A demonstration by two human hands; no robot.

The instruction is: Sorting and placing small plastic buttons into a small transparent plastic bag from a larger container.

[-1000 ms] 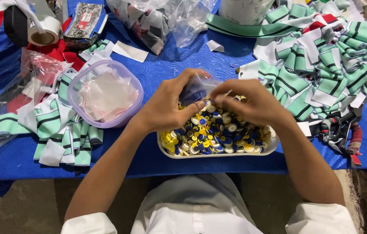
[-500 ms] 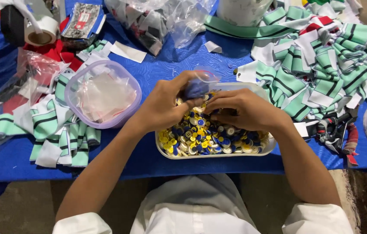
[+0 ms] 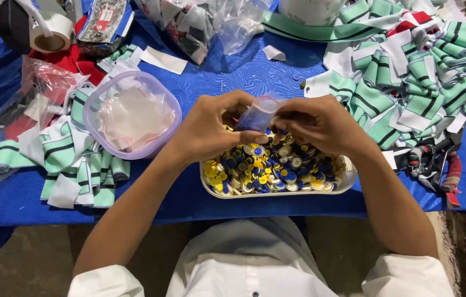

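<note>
Both hands, left hand point(image 3: 211, 129) and right hand point(image 3: 321, 125), pinch a small clear bag point(image 3: 257, 113) above the near button tray point(image 3: 277, 192).

We see bright, even light from above; soft shadows under our arms, glare on the plastic bags point(image 3: 227, 22), slight blur at the table's point(image 3: 255, 71) corners

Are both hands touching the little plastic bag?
Touching. The head view shows the left hand and the right hand pinching the small clear bag from either side, above the tray of buttons.
</note>
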